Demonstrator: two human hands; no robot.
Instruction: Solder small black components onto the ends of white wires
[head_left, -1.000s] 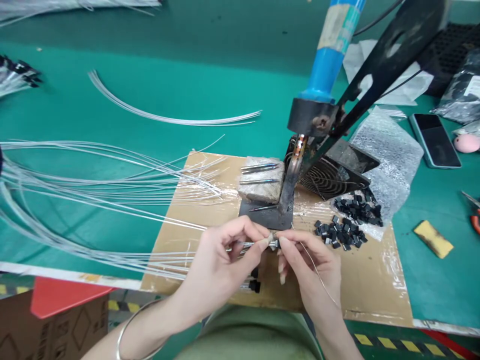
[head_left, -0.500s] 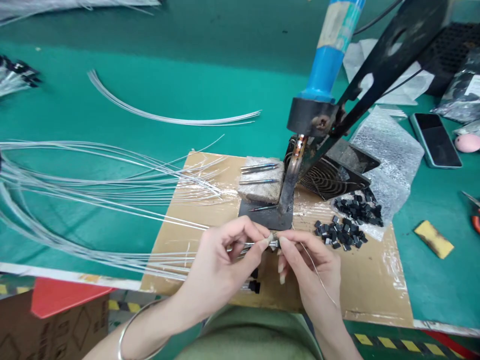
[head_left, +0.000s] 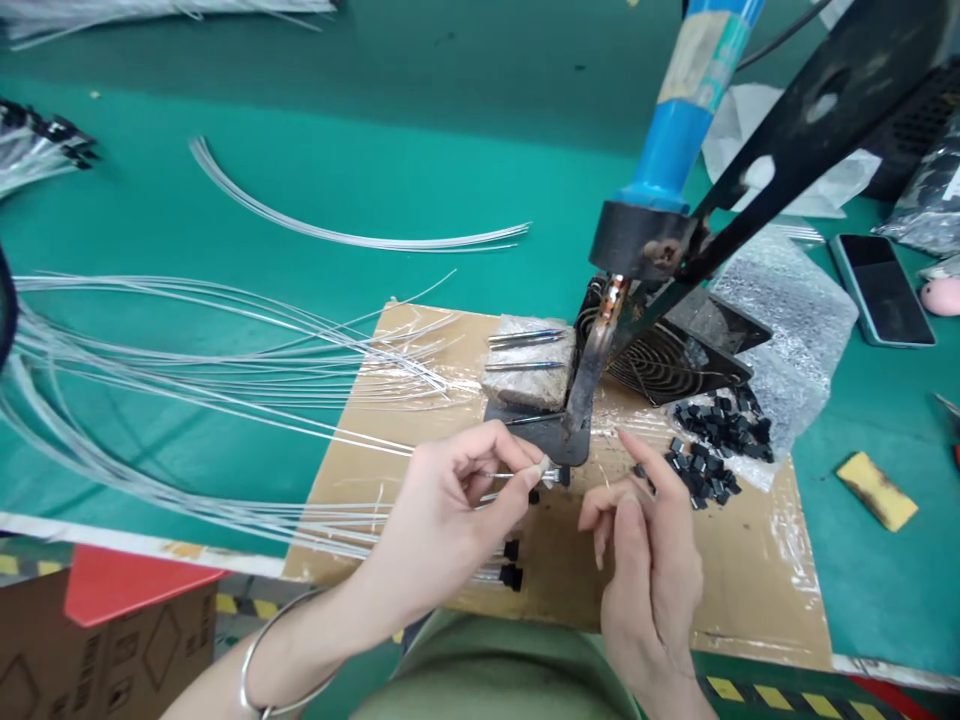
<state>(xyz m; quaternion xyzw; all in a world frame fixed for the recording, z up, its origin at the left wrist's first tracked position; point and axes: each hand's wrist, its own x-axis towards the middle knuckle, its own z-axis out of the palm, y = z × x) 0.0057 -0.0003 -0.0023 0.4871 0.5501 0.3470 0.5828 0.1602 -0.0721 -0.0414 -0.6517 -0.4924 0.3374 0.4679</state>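
My left hand (head_left: 469, 500) is closed in a pinch on thin white wires, and a small black connector (head_left: 561, 476) juts out past its fingertips, below the soldering iron tip (head_left: 579, 410). My right hand (head_left: 649, 545) is apart from it to the right, index finger raised, thumb and other fingers curled together on a thin solder wire (head_left: 604, 474). That wire's tail runs down past the wrist. Beneath my left hand lie wires with black connectors (head_left: 511, 577). Beside my right hand is a pile of small black connector housings (head_left: 701, 472).
A blue-handled soldering iron (head_left: 664, 150) hangs on a black metal stand (head_left: 787, 170). Metal rods lie on a pale block (head_left: 529, 385). Long white wires (head_left: 187, 370) stretch left. A fan (head_left: 652, 360), phone (head_left: 881, 290) and yellow sponge (head_left: 877, 490) are at right, cardboard (head_left: 750, 590) beneath.
My right hand has moved right and slightly down, away from my left fingertips, and its index finger has lifted. My left hand still holds the wires. The view has shifted a little.
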